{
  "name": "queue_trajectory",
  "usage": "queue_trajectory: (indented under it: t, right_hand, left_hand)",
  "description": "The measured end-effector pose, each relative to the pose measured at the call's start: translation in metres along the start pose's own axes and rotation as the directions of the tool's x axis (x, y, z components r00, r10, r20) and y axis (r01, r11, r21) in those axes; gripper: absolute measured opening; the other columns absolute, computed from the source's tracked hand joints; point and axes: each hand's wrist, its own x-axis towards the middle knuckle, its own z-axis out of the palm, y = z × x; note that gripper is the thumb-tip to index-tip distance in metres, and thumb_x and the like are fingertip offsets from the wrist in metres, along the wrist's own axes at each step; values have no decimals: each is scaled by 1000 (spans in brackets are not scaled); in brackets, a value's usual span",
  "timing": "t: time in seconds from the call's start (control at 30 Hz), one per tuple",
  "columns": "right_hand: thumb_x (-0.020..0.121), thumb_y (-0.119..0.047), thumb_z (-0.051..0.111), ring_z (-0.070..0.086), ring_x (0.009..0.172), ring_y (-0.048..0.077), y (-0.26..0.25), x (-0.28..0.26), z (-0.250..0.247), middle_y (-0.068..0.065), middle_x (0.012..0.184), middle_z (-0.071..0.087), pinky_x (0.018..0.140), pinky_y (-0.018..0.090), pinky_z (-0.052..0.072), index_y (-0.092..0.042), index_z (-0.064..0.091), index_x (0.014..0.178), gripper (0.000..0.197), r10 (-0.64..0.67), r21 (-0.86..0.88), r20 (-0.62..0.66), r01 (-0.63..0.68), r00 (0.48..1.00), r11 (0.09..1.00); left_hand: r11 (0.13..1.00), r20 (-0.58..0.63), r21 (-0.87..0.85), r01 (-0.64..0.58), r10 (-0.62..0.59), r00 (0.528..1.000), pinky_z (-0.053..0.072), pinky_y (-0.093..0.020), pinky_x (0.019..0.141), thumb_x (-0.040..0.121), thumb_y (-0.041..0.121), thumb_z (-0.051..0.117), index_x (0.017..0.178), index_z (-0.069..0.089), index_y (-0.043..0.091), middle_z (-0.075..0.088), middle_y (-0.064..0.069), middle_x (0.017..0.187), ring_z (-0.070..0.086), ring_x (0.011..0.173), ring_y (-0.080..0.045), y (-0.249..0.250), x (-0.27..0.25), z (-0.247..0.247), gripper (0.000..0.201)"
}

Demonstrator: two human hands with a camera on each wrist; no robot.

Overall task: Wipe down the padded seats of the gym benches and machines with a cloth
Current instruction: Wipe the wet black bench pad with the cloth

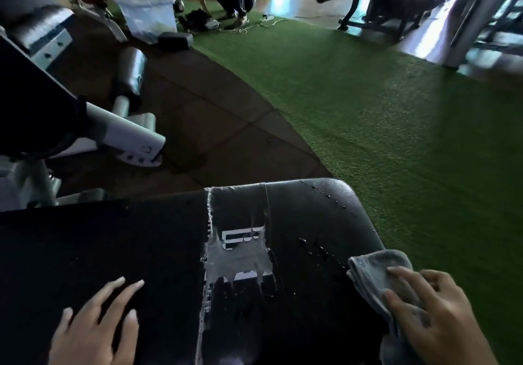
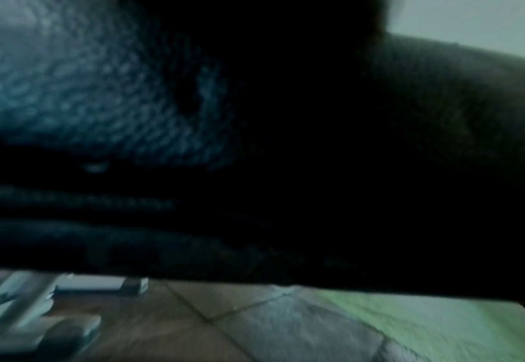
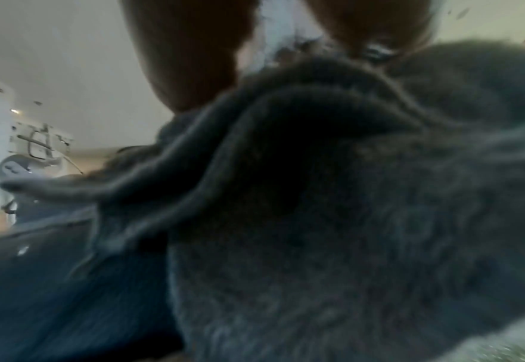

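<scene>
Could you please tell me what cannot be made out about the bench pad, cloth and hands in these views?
- Left hand: left wrist view is dark and blurred.
- Bench pad under the grey cloth: covered, head view.
- Right hand: cloth fills the right wrist view.
- Pad's worn logo: unreadable.

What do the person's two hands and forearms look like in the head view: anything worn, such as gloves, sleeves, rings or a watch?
Both the left hand and right hand are bare: no gloves and no rings show. Fingernails are plain, slightly long and unpainted. No sleeve shows on the visible part of the right forearm; the wrists are cut off by the frame edge, so a watch cannot be ruled out.
</scene>
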Motion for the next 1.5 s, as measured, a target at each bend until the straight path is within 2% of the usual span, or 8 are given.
queue_trajectory:
  t: [0.17,0.27,0.5,0.7,0.8,0.9,1.1,1.5]
  right_hand:
    - [77,-49,39,44,119,3,18,-16,21,2,131,44,95,2,32,-66,38,123,49,-86,166,-32,90,996,982]
    - [76,-65,37,15,132,-19,16,-26,28,2,144,36,103,30,30,-60,22,134,60,-35,164,-1,35,999,986]
    - [76,-74,22,31,136,22,-41,-15,37,-8,157,14,106,34,30,-52,11,143,71,338,-120,82,-328,937,937]
    - [89,-66,18,27,137,30,-62,4,44,-3,157,15,109,40,27,-48,6,146,61,380,-403,102,-311,920,861]
    - [88,-60,23,44,123,41,-87,7,54,1,146,42,99,48,39,-42,39,139,57,252,-417,126,-179,960,891]
    - [82,-57,36,59,107,39,-120,-9,69,-1,127,61,89,45,48,-38,60,123,51,-3,-295,154,49,988,954]
    - [90,-57,33,54,121,22,-95,-60,55,-12,139,49,97,39,37,-42,52,130,47,-238,-188,119,257,964,948]
    - [87,-65,3,19,143,24,-38,6,53,-12,155,19,116,42,16,-52,22,142,59,179,-312,190,-114,965,943]
  left_hand:
    - [994,-104,-105,-39,28,994,36,-67,97,91,57,29,125,57,34,50,7,138,51,122,-18,-9,-5,13,50]
    - [996,-114,-89,-27,17,993,38,-67,93,85,49,35,123,60,32,53,5,135,56,118,-22,-1,-4,7,48]
    - [995,-45,-84,51,-55,997,37,-65,97,81,49,35,119,63,32,57,3,130,67,89,-29,14,-4,-9,50]
    - [990,-8,-103,96,-97,995,37,-60,99,81,51,33,121,60,35,54,7,132,66,87,-26,13,-3,-8,51]
    - [987,-14,-128,101,-104,994,35,-60,102,81,51,33,120,60,36,54,7,132,65,82,-23,15,-4,-7,50]
    - [986,-22,-142,89,-93,995,34,-61,101,82,51,34,120,61,34,54,6,132,65,91,-25,12,-5,-5,50]
    - [983,-42,-167,81,-89,995,36,-61,99,82,52,35,121,61,36,53,8,133,62,100,-27,11,-6,-5,49]
    - [979,-91,-194,53,-72,993,38,-62,98,82,49,38,118,62,36,54,11,131,61,100,-25,10,-5,1,46]
